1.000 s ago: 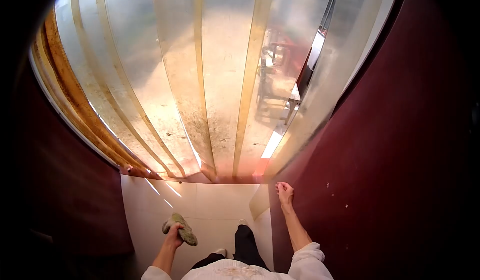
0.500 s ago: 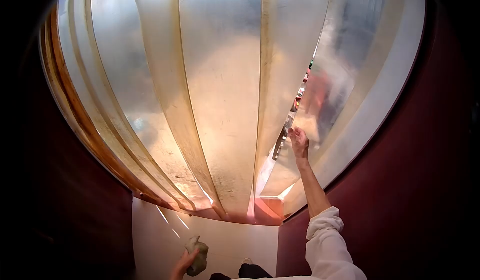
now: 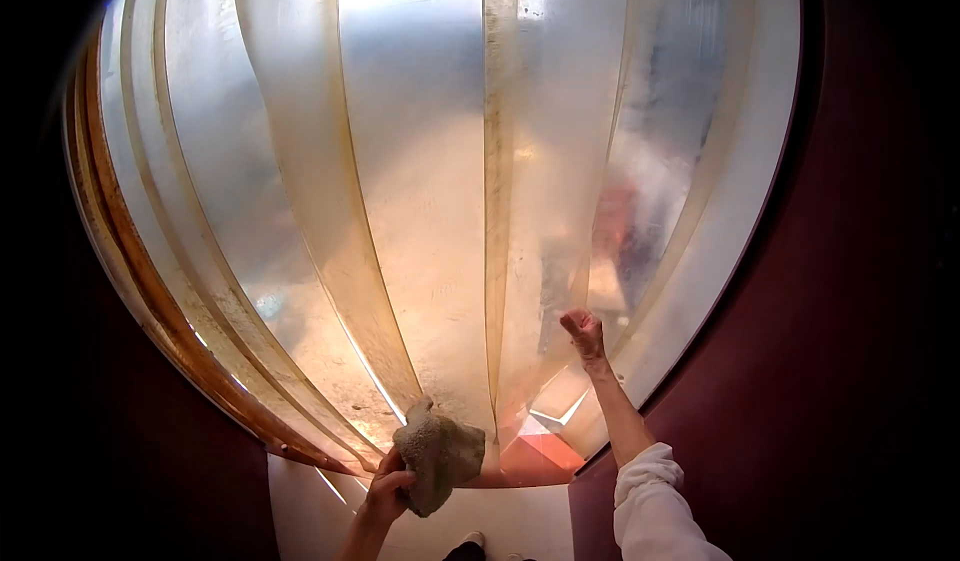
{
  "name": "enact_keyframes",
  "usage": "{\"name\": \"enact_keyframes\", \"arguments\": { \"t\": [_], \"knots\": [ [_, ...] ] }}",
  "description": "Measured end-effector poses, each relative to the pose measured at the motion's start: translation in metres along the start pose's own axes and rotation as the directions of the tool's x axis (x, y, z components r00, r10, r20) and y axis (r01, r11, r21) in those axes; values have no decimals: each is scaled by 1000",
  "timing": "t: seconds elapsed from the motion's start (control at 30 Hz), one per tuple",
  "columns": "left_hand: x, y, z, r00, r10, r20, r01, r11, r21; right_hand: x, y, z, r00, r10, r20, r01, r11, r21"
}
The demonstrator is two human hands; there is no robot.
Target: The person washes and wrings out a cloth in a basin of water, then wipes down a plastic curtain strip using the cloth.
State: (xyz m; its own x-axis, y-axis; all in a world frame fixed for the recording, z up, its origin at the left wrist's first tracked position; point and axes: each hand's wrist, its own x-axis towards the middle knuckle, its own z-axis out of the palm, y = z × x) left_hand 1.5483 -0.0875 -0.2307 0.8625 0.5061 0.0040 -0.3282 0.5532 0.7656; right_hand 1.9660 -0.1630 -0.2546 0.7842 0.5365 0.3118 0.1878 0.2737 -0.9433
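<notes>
Curtain: wide, translucent, yellowed plastic strips, glossy and smooth, grimy along their edges.
Rag: crumpled grey-green cloth, rough and matt.
Wall: dark maroon surface, matt.
Sleeve: white creased fabric, soft-looking.

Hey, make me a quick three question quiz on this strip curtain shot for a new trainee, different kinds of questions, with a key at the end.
1. True or false: the left hand holds a cloth.
2. The right hand grips: A) a strip of the plastic curtain, B) the dark red wall, C) a bucket.
3. Fill in: the cloth presses against the ___ end of a strip.

Key: 1 true; 2 A; 3 lower.
</notes>
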Motion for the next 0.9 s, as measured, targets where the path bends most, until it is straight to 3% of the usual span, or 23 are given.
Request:
{"name": "enact_keyframes", "arguments": {
  "t": [0.07,0.1,0.13,0.17,0.2,0.27,0.33,0.37,0.4,0.43,0.47,0.5,0.53,0.57,0.6,0.67,0.7,0.73,0.77,0.8,0.83,0.87,0.9],
  "knots": [
    [22,21,29,961,210,177,-248,941,232,-47,13,-1,943,-284,-171,273,958,-82],
    [30,22,42,900,346,264,-432,783,447,-78,-5,8,914,-313,-258,301,950,-85],
    [37,22,58,817,443,369,-573,546,612,-112,-26,16,904,-254,-343,244,967,-71],
    [46,25,83,629,533,566,-747,211,631,-130,-20,24,817,-388,-426,363,921,-144],
    [55,28,110,409,522,748,-819,-151,553,-164,-42,32,892,-257,-373,232,966,-111],
    [73,22,146,346,353,869,-783,-402,475,-206,-69,54,942,-144,-302,125,989,-83],
    [112,4,150,215,292,932,-829,-449,332,-242,-93,73,976,-37,-213,-8,978,-207],
    [130,19,174,459,-45,887,-886,-101,453,-249,-107,71,984,24,-178,-25,1000,-3],
    [137,54,213,451,190,872,-841,417,344,-251,-117,67,989,67,-129,-40,978,204],
    [169,61,223,171,300,938,-940,-237,247,-257,-123,60,994,70,-88,-50,978,204],
    [190,81,250,171,333,927,-936,-239,258,-267,-127,54,995,85,-52,-73,977,202],
    [210,113,283,33,363,931,-855,-472,215,-274,-137,51,991,107,-81,-96,987,130],
    [227,150,326,-67,465,883,-830,-517,209,-280,-142,49,986,126,-111,-118,990,83],
    [237,190,358,63,467,882,-736,-575,358,-285,-153,49,981,159,-108,-155,987,43],
    [252,228,388,89,487,869,-713,-578,397,-288,-163,48,976,190,-106,-191,982,3],
    [253,298,433,280,549,788,-549,-582,600,-291,-168,44,986,105,-131,-125,979,-159],
    [217,308,439,160,642,750,-759,-406,509,-293,-177,43,985,137,-105,-157,966,-206],
    [226,310,448,26,705,709,-770,-437,464,-292,-182,42,982,168,-82,-183,951,-251],
    [237,312,459,-108,752,651,-769,-478,425,-292,-173,43,996,-23,-88,-2,960,-280],
    [282,313,471,-268,716,645,-545,-665,511,-292,-163,36,996,-30,-89,3,960,-282],
    [227,297,459,212,610,763,-585,-546,599,-295,-153,30,990,10,-143,-47,964,-260],
    [269,278,461,-142,599,788,-483,-737,473,-292,-148,27,981,43,-188,-86,969,-231],
    [261,243,433,-291,506,812,-626,-742,238,-284,-153,23,974,105,-203,-143,973,-182]
  ]
}}
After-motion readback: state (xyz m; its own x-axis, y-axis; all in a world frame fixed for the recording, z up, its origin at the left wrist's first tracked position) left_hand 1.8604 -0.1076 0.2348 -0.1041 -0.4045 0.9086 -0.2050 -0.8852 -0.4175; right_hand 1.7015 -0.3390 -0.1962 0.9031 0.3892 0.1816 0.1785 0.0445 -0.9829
